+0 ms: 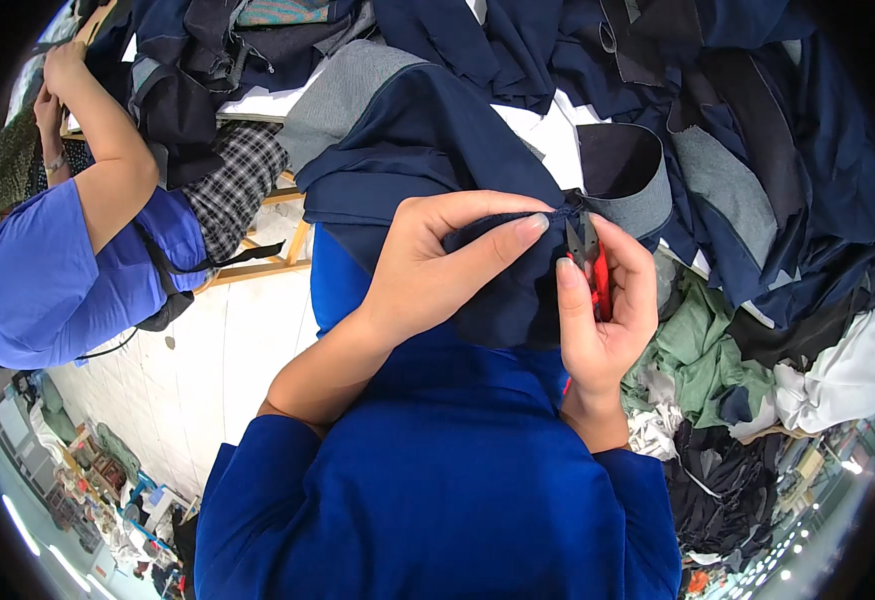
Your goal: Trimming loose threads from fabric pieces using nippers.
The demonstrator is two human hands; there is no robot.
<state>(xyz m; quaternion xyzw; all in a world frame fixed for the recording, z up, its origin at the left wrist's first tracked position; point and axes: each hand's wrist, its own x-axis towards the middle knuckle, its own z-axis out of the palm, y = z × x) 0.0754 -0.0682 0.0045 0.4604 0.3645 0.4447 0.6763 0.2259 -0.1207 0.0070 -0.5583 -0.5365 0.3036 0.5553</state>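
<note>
My left hand [441, 258] is closed, pinching the edge of a dark navy garment [398, 150] between thumb and forefinger. Most of that garment drapes over my lap and up onto the work surface. In my right hand [608, 310] is a pair of small thread snips [598, 268] with red handles and dark blades. Their tips point up at the pinched edge, close to my left fingertips. Whether the blades touch the cloth or a thread is too small to tell.
Dark fabric pieces with grey undersides [728, 180] pile across the table ahead and right. Green cloth [703, 350] and white cloth [838, 380] lie heaped at the right. At the left, a person in a blue-violet top [88, 260] works beside a wooden frame [268, 262].
</note>
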